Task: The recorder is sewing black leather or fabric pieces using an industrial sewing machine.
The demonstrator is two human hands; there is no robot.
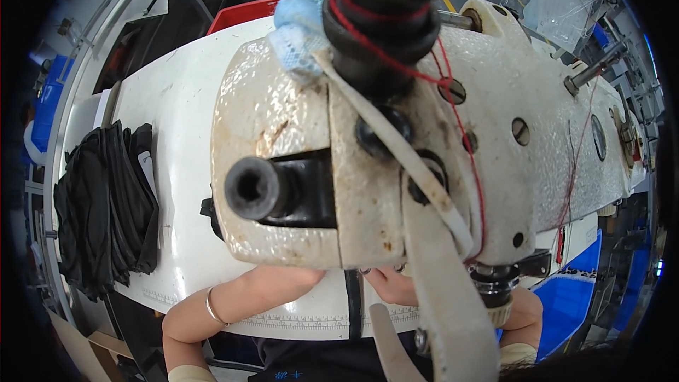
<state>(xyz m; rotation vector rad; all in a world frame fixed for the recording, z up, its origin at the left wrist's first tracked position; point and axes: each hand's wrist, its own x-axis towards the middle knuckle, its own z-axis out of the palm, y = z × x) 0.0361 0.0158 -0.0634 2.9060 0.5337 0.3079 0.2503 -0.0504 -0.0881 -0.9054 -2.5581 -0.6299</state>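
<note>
A white industrial sewing machine with worn, stained paint fills the middle of the view and covers most of both hands. My left hand reaches under the machine head from the left, with a bangle on the wrist; its fingers are hidden. My right hand shows partly behind the pale lever, its thumb side toward the left and the other fingers mostly out of sight. Between the two hands a narrow black fabric strip runs over the table's near edge. Whether either hand grips it cannot be seen.
Black fabric pieces lie stacked on the white table at left. Red thread runs down the machine, and a light blue mesh cloth is tucked on top. A blue bin stands at right, a red tray behind.
</note>
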